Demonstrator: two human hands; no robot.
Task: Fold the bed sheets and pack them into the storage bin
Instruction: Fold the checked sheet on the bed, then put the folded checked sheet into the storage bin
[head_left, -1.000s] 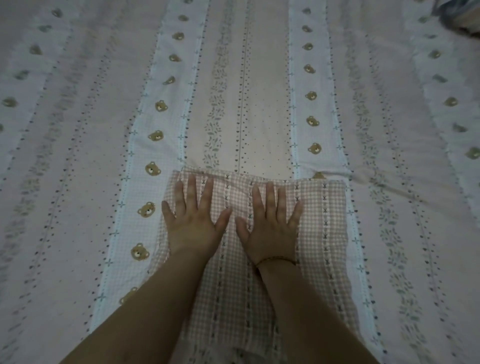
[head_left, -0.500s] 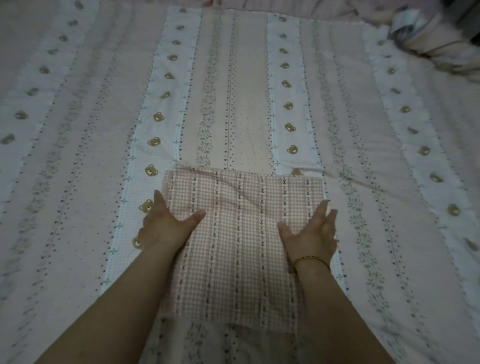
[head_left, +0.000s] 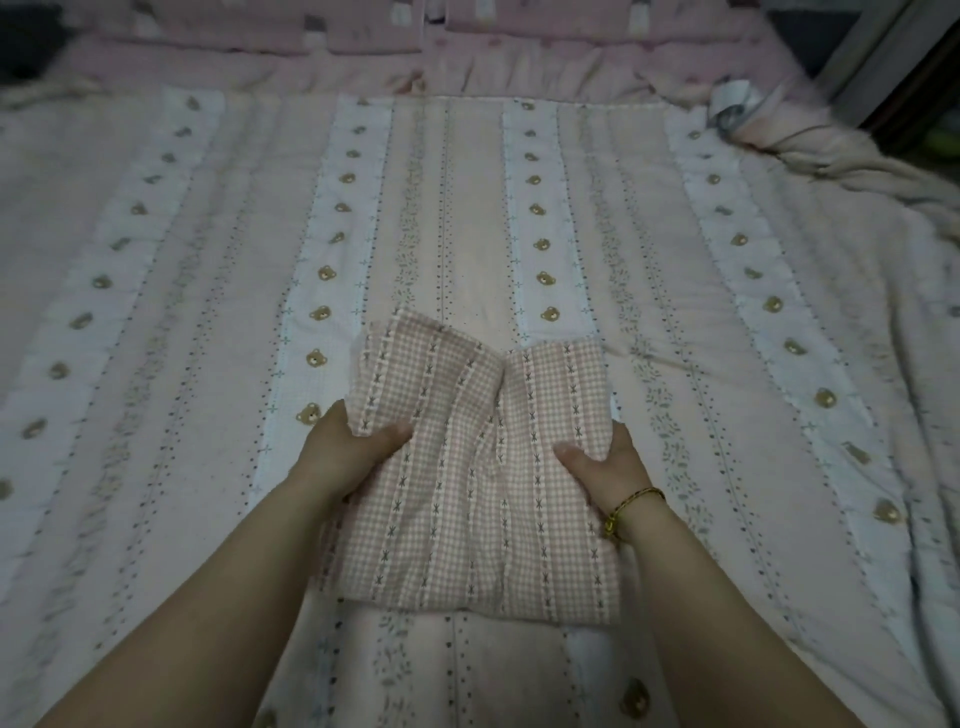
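A folded bed sheet (head_left: 483, 499), pink gingham with pale stitched stripes, sits in the middle of the bed, held at both sides. The left hand (head_left: 353, 449) grasps its left edge: the thumb lies across the top of the cloth and the fingers are tucked underneath, out of sight. The right hand (head_left: 605, 462) grips the right edge in the same way, thumb on top and fingers hidden below. A gold-coloured bracelet (head_left: 631, 506) circles the right wrist.

The sheet's far end is raised off the bed and buckles inward between the hands, so a deep crease runs down its centre and the two far corners stand up on either side. Its near edge lies low, close to the bed cover (head_left: 208, 322); whether it touches cannot be told.

The bed cover is a quilted spread with pink and white lengthwise bands, the white ones printed with small bear faces and the pink ones with dotted and leafy lines. At the head of the bed lie pink pillows (head_left: 363, 36). A crumpled pale blanket (head_left: 857, 161) is bunched at the far right corner, well apart from the sheet.
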